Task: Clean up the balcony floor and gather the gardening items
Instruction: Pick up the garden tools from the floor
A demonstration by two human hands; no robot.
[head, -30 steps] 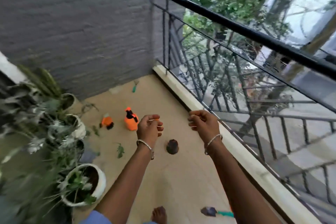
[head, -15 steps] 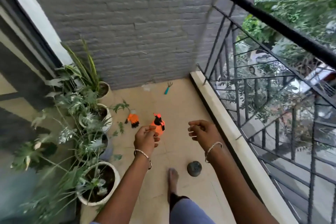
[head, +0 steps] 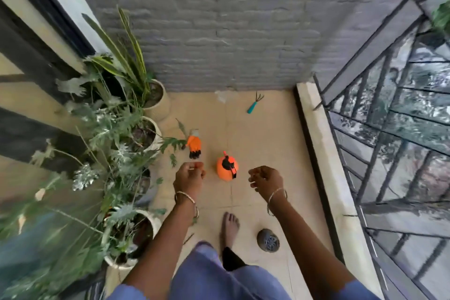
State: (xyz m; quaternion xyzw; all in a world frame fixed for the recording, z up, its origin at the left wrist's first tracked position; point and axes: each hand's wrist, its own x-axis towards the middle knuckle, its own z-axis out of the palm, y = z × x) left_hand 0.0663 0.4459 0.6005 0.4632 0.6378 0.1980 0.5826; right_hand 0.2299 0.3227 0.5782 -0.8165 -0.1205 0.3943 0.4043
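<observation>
An orange spray bottle (head: 227, 168) with a black pump top stands on the beige floor between my two hands. My left hand (head: 188, 176) hovers just left of it with fingers curled in tight, and I see nothing in it. My right hand (head: 266, 180) hovers just right of it, fingers loosely curled, holding nothing. An orange glove with black fingertips (head: 194, 145) lies beyond my left hand. A teal-handled hand rake (head: 255, 102) lies near the back wall. A small dark pot (head: 267, 239) sits on the floor by my bare foot (head: 229, 226).
Several potted plants (head: 126, 143) line the left side, their leaves reaching over the floor. A grey brick wall (head: 231, 31) closes the far end. A raised kerb (head: 321, 165) and a black metal railing (head: 379, 129) run along the right. Loose green leaves (head: 173, 159) lie near the glove.
The view has tilted down and moved towards the wall. The spray bottle now sits between my hands, and the dark pot lies behind them beside my foot. My right fingers have loosened.
</observation>
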